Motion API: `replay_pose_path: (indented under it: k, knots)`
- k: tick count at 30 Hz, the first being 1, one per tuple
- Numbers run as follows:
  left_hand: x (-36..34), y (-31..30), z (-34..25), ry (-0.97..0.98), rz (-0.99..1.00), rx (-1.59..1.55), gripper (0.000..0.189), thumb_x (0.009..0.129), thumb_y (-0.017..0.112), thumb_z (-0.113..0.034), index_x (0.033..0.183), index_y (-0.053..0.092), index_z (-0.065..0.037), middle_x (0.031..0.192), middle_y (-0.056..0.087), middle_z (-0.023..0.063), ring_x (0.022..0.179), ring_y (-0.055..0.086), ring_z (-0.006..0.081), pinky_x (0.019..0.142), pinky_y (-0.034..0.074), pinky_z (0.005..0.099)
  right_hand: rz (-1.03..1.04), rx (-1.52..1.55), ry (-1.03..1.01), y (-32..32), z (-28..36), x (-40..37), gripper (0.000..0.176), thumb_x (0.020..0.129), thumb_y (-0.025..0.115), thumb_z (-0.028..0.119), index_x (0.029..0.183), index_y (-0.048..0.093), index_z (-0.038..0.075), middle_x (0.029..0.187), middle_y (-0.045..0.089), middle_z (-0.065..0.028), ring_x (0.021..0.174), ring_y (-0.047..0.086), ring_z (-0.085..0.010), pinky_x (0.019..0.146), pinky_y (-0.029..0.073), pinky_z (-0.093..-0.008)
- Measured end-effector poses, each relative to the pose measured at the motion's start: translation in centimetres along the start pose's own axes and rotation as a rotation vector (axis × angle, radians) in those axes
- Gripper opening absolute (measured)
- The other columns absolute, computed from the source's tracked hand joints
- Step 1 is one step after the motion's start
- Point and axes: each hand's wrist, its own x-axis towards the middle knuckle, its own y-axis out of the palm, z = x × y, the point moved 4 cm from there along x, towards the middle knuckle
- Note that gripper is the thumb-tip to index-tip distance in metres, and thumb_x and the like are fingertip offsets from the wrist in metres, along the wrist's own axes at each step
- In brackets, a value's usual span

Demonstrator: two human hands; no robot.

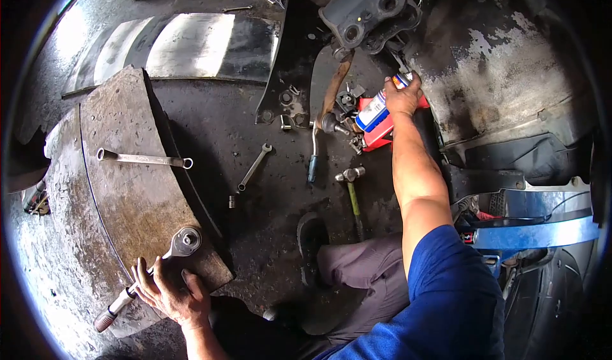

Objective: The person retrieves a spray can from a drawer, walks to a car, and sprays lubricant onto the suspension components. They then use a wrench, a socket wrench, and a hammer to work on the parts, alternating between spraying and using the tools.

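Observation:
My right hand (403,97) is wrapped around a white and blue spray can (373,113), held tilted beside the red jack-like part (380,135) under the vehicle. At the lower left, my left hand (173,294) lies over the handle of a ratchet wrench (186,241), its fingers spread and the thumb apart. Part of that handle is hidden under the fingers. The ratchet rests on a worn board (121,191), and a double-ended ring spanner (145,159) lies farther up the same board.
On the dark floor lie a combination spanner (255,167), a socket (232,201), a blue-handled tool (313,162) and a hammer (350,188). A rusty suspension arm (336,86) hangs near the can. Blue metal equipment (535,232) stands at the right.

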Motion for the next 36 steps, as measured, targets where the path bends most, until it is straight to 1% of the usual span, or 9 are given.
replay_pose_path:
  k: [16, 20, 25, 29, 31, 33, 34, 35, 36]
  knots:
    - [-0.4, 0.3, 0.2, -0.017, -0.019, 0.04, 0.057, 0.074, 0.06, -0.027, 0.126, 0.049, -0.009, 0.144, 0.036, 0.0187, 0.138, 0.026, 0.0363, 0.112, 0.011, 0.0547, 0.018, 0.078, 0.004, -1.9, -0.2, -0.7, 0.086, 0.071, 0.077, 0.032, 0.138, 0.029, 0.01, 0.121, 0.041, -0.0347, 0.117, 0.043, -0.0455, 0.097, 0.041, -0.0461]
    - [-0.6, 0.4, 0.3, -0.064, 0.007, 0.061, 0.058, 0.074, 0.062, -0.028, 0.127, 0.048, -0.01, 0.145, 0.034, 0.0176, 0.139, 0.024, 0.0353, 0.113, 0.01, 0.0544, 0.05, 0.086, 0.008, -3.6, 1.0, -1.9, 0.084, 0.072, 0.077, 0.03, 0.138, 0.03, 0.009, 0.128, 0.04, -0.0293, 0.118, 0.044, -0.0428, 0.098, 0.041, -0.046]
    - [-0.6, 0.0, 0.0, -0.082, 0.021, 0.027, 0.057, 0.074, 0.063, -0.028, 0.127, 0.049, -0.011, 0.145, 0.035, 0.014, 0.14, 0.023, 0.0335, 0.113, 0.009, 0.0551, 0.168, 0.186, -0.011, -4.4, 2.2, -3.1, 0.088, 0.072, 0.078, 0.031, 0.142, 0.027, 0.012, 0.127, 0.042, -0.0281, 0.115, 0.048, -0.042, 0.096, 0.042, -0.0463]
    - [-0.3, -0.5, -0.2, -0.107, 0.037, -0.062, 0.059, 0.071, 0.068, -0.027, 0.126, 0.052, -0.013, 0.144, 0.035, 0.0143, 0.139, 0.024, 0.0334, 0.113, 0.01, 0.055, 0.152, 0.255, -0.043, -6.0, 4.1, -3.1, 0.089, 0.07, 0.08, 0.033, 0.141, 0.031, 0.011, 0.122, 0.046, -0.0251, 0.116, 0.049, -0.0409, 0.094, 0.044, -0.0464]
    - [0.2, -2.2, -1.1, -0.143, 0.106, -0.03, 0.06, 0.07, 0.071, -0.03, 0.125, 0.054, -0.012, 0.144, 0.036, 0.0146, 0.138, 0.026, 0.0328, 0.113, 0.013, 0.0509, 0.117, 0.306, -0.14, -5.8, 4.4, -3.0, 0.094, 0.066, 0.083, 0.035, 0.137, 0.032, 0.002, 0.122, 0.049, -0.0236, 0.11, 0.054, -0.0357, 0.094, 0.044, -0.044]
    - [-0.3, -2.2, -0.3, -0.065, 0.138, 0.035, 0.06, 0.065, 0.074, -0.028, 0.121, 0.056, -0.014, 0.142, 0.039, 0.0134, 0.134, 0.029, 0.0368, 0.111, 0.018, 0.0521, 0.244, 0.293, -0.047, -5.5, 4.7, -3.7, 0.081, 0.073, 0.078, 0.038, 0.131, 0.038, 0.0, 0.105, 0.062, -0.0167, 0.088, 0.062, -0.0253, 0.081, 0.05, -0.0381]
    - [-0.2, -3.7, -1.1, 0.037, 0.153, -0.043, 0.063, 0.059, 0.077, -0.026, 0.118, 0.057, -0.014, 0.138, 0.041, 0.0127, 0.129, 0.033, 0.0383, 0.107, 0.026, 0.0517, 0.445, 0.219, 0.079, -9.3, 7.8, -4.9, 0.084, 0.072, 0.077, 0.041, 0.134, 0.036, 0.0, 0.108, 0.062, -0.0171, 0.095, 0.062, -0.0281, 0.085, 0.048, -0.0388]
    - [-0.2, -3.9, -2.1, 0.08, 0.21, -0.115, 0.064, 0.056, 0.077, -0.024, 0.116, 0.058, -0.013, 0.123, 0.052, 0.0146, 0.117, 0.045, 0.0365, 0.097, 0.038, 0.0484, 0.355, 0.14, -0.058, -8.3, 6.6, -4.3, 0.09, 0.071, 0.078, 0.045, 0.137, 0.034, 0.001, 0.117, 0.058, -0.0188, 0.104, 0.058, -0.0308, 0.09, 0.045, -0.0396]
    - [1.5, -7.2, -4.9, 0.229, 0.502, -0.199, 0.062, 0.057, 0.077, -0.023, 0.114, 0.058, -0.009, 0.103, 0.059, 0.0156, 0.102, 0.055, 0.0348, 0.088, 0.045, 0.0452, 0.29, 0.061, -0.169, -7.5, 5.8, -3.9, 0.096, 0.069, 0.078, 0.049, 0.139, 0.032, 0.0, 0.126, 0.052, -0.0211, 0.114, 0.053, -0.0332, 0.095, 0.042, -0.0407]
